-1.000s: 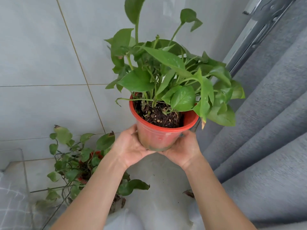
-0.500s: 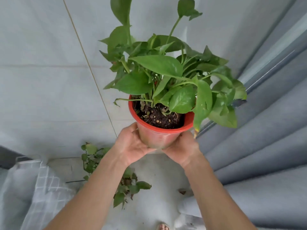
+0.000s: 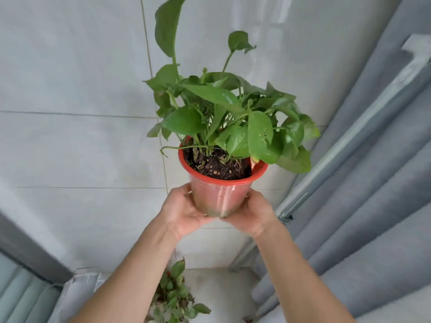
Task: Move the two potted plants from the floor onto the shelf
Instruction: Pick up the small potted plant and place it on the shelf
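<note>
Both hands, left hand and right hand, cup the red pot, now raised higher against the tiled wall, while plant 2 waits on the floor; no shelf shows yet.

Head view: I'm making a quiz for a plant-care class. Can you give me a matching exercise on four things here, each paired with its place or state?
Things:
1. red pot
2. second plant
3. grey curtain
4. tall leaf

Places or states:
A. hangs in folds on the right
B. held up between both hands
C. down on the floor, below the arms
D. rises above the rest of the foliage

Pairs: 1-B, 2-C, 3-A, 4-D. The left hand and right hand grip the pot's lower sides.
</note>
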`<move>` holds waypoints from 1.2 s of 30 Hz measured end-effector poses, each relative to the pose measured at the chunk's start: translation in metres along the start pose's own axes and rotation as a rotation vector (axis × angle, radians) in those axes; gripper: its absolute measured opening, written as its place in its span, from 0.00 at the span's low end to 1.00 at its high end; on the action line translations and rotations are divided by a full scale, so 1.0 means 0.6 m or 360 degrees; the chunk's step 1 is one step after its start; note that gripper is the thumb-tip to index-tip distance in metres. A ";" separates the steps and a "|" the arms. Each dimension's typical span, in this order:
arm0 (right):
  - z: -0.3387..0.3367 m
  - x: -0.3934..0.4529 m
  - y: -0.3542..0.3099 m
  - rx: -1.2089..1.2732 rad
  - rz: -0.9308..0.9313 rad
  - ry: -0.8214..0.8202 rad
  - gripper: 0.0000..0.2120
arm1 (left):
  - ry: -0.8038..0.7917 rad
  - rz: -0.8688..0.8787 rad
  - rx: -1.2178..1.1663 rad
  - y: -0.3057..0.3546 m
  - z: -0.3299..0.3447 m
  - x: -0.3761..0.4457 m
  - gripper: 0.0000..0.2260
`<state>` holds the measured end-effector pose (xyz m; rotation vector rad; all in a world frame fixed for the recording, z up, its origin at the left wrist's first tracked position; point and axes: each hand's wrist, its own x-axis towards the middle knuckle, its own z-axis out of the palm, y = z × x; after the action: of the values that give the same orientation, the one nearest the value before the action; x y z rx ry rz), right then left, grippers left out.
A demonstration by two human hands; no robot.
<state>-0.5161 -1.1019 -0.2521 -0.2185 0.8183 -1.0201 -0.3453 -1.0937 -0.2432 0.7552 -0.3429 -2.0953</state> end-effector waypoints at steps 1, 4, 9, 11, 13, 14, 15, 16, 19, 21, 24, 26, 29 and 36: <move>0.021 -0.018 -0.006 -0.0009 0.0009 0.0019 0.21 | -0.0001 0.0002 0.0010 0.010 0.014 -0.017 0.20; 0.080 -0.079 -0.015 -0.0060 -0.0016 0.0045 0.19 | 0.0010 0.0003 0.0028 0.035 0.055 -0.074 0.20; 0.162 -0.186 -0.023 -0.0038 -0.0002 0.0060 0.20 | -0.0022 0.0070 0.0077 0.067 0.120 -0.169 0.20; 0.182 -0.226 -0.020 -0.0029 0.0018 0.0039 0.22 | -0.0056 0.0061 0.0091 0.070 0.140 -0.202 0.20; 0.196 -0.264 -0.015 -0.0013 0.0004 0.0030 0.23 | -0.0073 0.0064 0.0098 0.069 0.159 -0.232 0.20; 0.201 -0.280 -0.014 -0.0008 -0.0012 0.0034 0.23 | -0.0081 0.0062 0.0104 0.068 0.169 -0.245 0.19; 0.206 -0.296 -0.014 -0.0003 -0.0039 0.0047 0.23 | -0.0074 0.0062 0.0107 0.067 0.180 -0.257 0.19; 0.210 -0.312 -0.013 0.0016 -0.0057 0.0053 0.23 | -0.0055 0.0059 0.0101 0.064 0.191 -0.267 0.19; 0.221 -0.359 -0.017 -0.0007 -0.0110 0.0053 0.24 | -0.0034 0.0045 0.0115 0.056 0.221 -0.299 0.20; 0.228 -0.387 -0.023 -0.0061 -0.0139 0.0061 0.24 | -0.0046 0.0049 0.0124 0.052 0.242 -0.319 0.21; 0.236 -0.425 -0.030 -0.0097 -0.0174 0.0065 0.22 | -0.0082 0.0076 0.0139 0.043 0.270 -0.350 0.21; 0.235 -0.455 -0.032 -0.0086 -0.0208 0.0028 0.22 | -0.0112 0.0090 0.0154 0.034 0.289 -0.371 0.21; 0.230 -0.500 -0.038 -0.0074 -0.0233 0.0027 0.23 | -0.0154 0.0098 0.0192 0.014 0.321 -0.396 0.20; 0.193 -0.626 -0.040 0.0011 -0.0284 0.0109 0.24 | -0.0267 -0.0022 0.0234 -0.062 0.384 -0.443 0.22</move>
<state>-0.5502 -0.8284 0.0291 -0.2552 0.8683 -1.2033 -0.3944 -0.8642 0.0218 0.6687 -0.5902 -2.1697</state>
